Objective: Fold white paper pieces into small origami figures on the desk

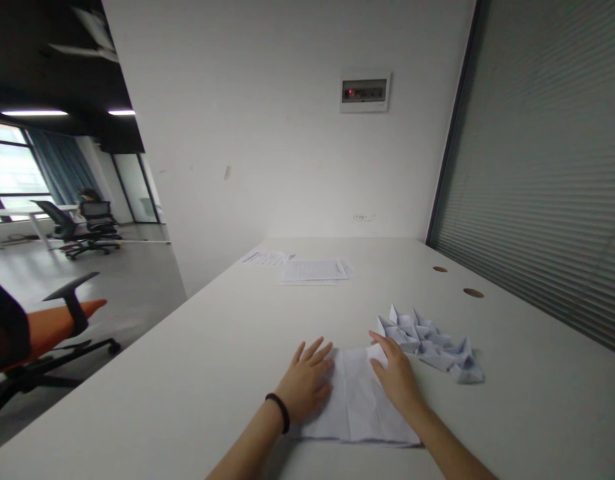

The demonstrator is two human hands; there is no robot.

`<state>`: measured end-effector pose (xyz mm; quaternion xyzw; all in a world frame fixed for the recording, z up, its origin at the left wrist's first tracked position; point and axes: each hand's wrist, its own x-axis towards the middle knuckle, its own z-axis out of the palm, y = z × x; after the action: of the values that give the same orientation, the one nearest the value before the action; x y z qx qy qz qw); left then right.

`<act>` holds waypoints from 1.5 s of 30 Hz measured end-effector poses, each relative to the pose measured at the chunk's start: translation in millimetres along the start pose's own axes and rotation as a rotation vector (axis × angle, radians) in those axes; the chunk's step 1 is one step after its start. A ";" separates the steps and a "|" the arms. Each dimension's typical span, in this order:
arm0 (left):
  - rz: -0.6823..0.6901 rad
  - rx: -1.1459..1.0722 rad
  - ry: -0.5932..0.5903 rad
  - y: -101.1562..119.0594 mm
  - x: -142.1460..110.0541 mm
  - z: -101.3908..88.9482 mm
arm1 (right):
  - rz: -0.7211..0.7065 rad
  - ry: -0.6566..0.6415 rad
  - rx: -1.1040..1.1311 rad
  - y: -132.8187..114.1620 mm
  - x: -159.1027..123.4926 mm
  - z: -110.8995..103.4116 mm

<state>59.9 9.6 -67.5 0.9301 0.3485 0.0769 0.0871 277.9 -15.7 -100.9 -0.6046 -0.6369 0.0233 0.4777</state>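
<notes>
A creased white sheet of paper (360, 407) lies on the table in front of me, with fold lines running across it. My left hand (307, 383), with a dark band at the wrist, rests spread out on the sheet's left part. At the upper right corner is my right hand (395, 373), its thumb and index finger apart with the corner between them; its other fingers are hidden. Just beyond that hand sit several folded white paper shapes (432, 343) with pointed tips, bunched together.
Printed sheets (315, 270) lie farther back on the white table (227, 353). Two round holes (473, 293) are near its right edge, beside a glass partition with blinds (537, 200). An orange office chair (52, 327) stands at the left; a person (90, 195) sits in the background.
</notes>
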 end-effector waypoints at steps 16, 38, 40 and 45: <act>0.063 -0.114 -0.018 6.8 0.4 6.8 | -0.129 -0.448 0.032 -43.7 -9.7 -14.4; -0.303 -0.380 0.415 -4.5 6.4 6.1 | -0.216 -0.715 -0.156 -43.0 -21.0 -10.8; -0.258 -0.522 0.517 -2.6 8.0 4.8 | -0.206 -0.716 -0.151 -43.7 -21.0 -11.2; -0.139 -0.756 0.397 7.9 5.2 -2.9 | -0.184 -0.715 -0.144 -46.1 -19.7 -13.5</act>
<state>68.1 7.5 -62.5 0.7744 0.3676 0.3704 0.3578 248.3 -51.1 -77.1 -0.5307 -0.8151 0.1449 0.1816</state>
